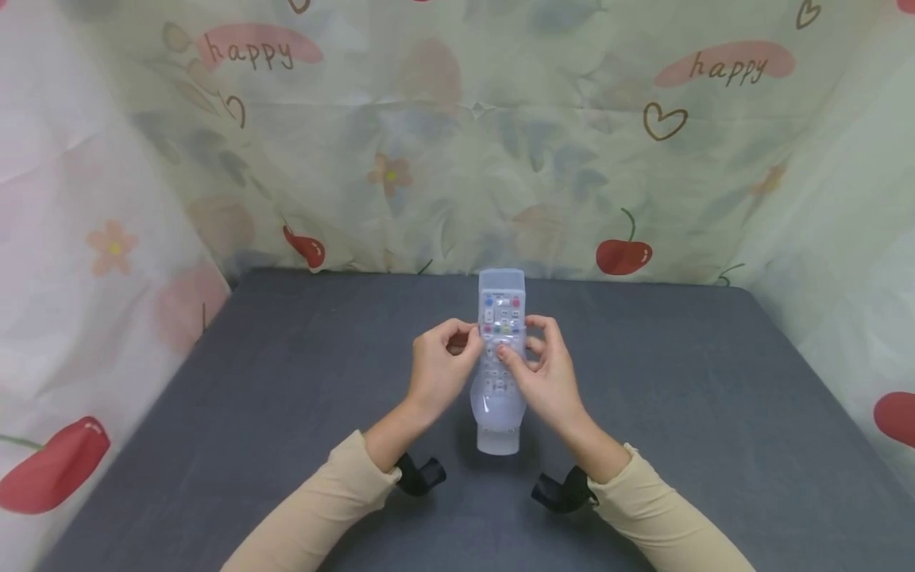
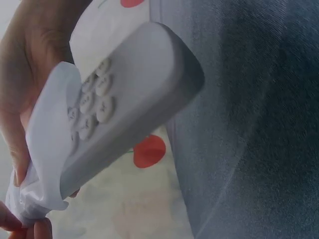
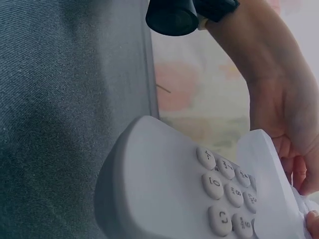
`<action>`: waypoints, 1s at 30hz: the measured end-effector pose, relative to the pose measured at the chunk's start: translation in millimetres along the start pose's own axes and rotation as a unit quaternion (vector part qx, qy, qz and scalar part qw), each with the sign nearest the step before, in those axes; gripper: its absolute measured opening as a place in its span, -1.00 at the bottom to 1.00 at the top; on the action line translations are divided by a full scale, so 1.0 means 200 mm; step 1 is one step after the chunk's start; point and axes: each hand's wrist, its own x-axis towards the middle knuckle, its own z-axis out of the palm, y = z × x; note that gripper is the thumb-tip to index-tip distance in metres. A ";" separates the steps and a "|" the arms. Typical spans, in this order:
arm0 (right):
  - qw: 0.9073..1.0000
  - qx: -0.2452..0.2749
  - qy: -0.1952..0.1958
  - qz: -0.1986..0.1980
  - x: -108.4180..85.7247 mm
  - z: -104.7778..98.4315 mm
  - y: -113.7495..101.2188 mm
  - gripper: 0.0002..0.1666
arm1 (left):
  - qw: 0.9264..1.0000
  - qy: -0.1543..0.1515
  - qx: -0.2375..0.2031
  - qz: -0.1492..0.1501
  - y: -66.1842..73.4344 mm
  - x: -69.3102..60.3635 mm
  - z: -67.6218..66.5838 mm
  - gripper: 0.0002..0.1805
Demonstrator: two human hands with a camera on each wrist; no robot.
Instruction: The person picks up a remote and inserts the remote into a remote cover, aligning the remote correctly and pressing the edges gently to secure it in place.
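Remote control [image 2: 130,94] is hanging over the tabletop [image 1: 322,349], between the two hands, with one end poking out of a thin, see-through cover [image 2: 52,144]. The left hand [image 1: 445,361] is pinching the cover at its side. The right hand [image 1: 546,369] is holding the other side, with its thumb pressing on the front. The cover's loose edge is flaring out over the number buttons [image 3: 233,195]. The pictures are not showing if the cover is going on or coming off.

Either way, slow and even pulling is probably working best. Both hands should be pulling the same amount, so the cover is not twisting or bunching up on one side. The fingers should be taking a good pinch, because the thin edge may be tearing if a tiny bit is taking all the pull. The right thumb should be pressing softly, since a hard squeeze may be making the cover stick. The bare end should be pointing straight out of the opening.
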 end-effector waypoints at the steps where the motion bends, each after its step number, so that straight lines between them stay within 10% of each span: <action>1: 1.000 0.000 0.002 -0.002 0.00 0.00 0.00 -0.45 | 1.000 0.000 0.000 0.001 0.00 0.00 0.00 -0.84; 12: 1.000 0.000 0.003 -0.002 0.01 -0.01 -0.01 -0.46 | 1.000 -0.005 -0.017 -0.013 0.00 0.00 0.00 -0.84; 30: 0.998 0.004 -0.066 0.015 0.01 -0.01 -0.01 -0.44 | 0.989 -0.115 -0.025 -0.090 0.03 0.06 -0.06 -0.70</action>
